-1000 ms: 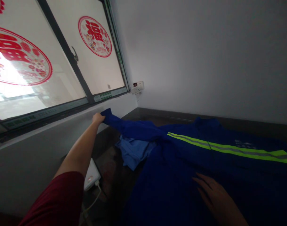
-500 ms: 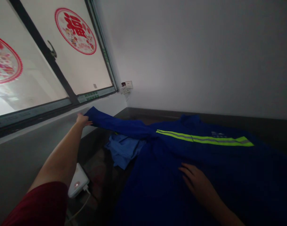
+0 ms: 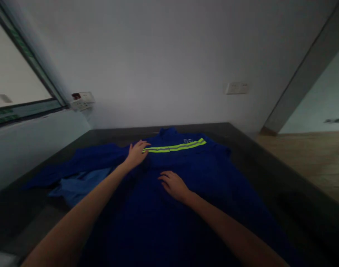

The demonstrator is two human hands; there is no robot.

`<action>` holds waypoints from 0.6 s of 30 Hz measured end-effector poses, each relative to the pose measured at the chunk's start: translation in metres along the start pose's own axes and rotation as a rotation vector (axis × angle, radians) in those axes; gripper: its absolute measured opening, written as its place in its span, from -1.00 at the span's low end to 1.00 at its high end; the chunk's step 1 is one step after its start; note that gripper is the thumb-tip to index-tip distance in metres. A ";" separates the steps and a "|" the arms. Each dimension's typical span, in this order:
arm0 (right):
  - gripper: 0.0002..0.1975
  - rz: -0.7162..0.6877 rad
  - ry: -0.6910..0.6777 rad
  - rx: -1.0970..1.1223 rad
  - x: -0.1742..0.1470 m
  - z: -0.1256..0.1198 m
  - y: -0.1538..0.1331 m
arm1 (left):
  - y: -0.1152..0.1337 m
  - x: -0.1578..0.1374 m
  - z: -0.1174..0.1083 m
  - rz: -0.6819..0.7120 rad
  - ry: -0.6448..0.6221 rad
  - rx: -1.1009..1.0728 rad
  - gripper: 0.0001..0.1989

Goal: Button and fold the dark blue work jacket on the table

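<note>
A dark blue work jacket (image 3: pixel 186 174) lies spread out, its collar toward the wall. Across its chest runs a yellow-green reflective stripe (image 3: pixel 183 147), with small pale lettering above one end. My left hand (image 3: pixel 138 152) is open at the stripe's left end, fingers apart. Over the middle of the jacket front, my right hand (image 3: pixel 173 184) is open with its fingers loosely spread. The left sleeve in view (image 3: pixel 97 157) stretches out to the left over a lighter blue folded cloth (image 3: pixel 83 183).
The dark tabletop (image 3: pixel 258 167) meets a grey wall (image 3: pixel 158 66) at the back. Wall sockets (image 3: pixel 237 88) and a second socket cluster (image 3: pixel 83 100) are on the wall. A window frame (image 3: pixel 27 111) stands at the left, wooden floor (image 3: pixel 319 148) at the right.
My left hand has let go of the sleeve end and moved right onto the jacket's chest. The sleeve now lies down on the left. The view has swung to the right.
</note>
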State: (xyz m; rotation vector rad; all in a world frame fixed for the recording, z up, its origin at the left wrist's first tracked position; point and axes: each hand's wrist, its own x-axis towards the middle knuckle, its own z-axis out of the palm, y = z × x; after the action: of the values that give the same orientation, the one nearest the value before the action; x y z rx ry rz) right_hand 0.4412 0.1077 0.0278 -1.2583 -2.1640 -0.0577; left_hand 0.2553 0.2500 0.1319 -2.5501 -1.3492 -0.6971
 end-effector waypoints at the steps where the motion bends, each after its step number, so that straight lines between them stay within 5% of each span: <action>1: -0.75 -0.004 0.014 0.024 -0.004 -0.011 0.003 | 0.033 0.002 0.017 0.065 -0.030 -0.024 -0.66; 6: -0.80 0.115 0.125 0.061 -0.041 -0.098 0.055 | 0.142 0.012 0.079 0.137 -0.186 -0.081 -0.61; 9: -0.81 0.491 0.154 0.017 -0.073 -0.152 0.118 | 0.176 0.023 0.100 0.178 -0.195 -0.084 -0.56; 10: -0.79 0.683 0.124 -0.002 -0.084 -0.166 0.140 | 0.184 0.026 0.106 0.182 -0.193 -0.081 -0.54; 13: -0.75 0.935 0.111 -0.079 -0.113 -0.192 0.197 | 0.198 0.031 0.123 0.168 -0.198 -0.060 -0.51; 18: -0.83 1.118 0.011 -0.195 -0.111 -0.191 0.252 | 0.194 0.033 0.146 0.158 -0.200 0.007 -0.47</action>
State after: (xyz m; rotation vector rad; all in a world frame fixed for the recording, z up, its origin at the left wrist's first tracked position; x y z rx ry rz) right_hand 0.7745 0.0956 0.0552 -2.3740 -1.1948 0.1903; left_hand 0.4769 0.2154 0.0325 -2.7437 -1.1830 -0.4181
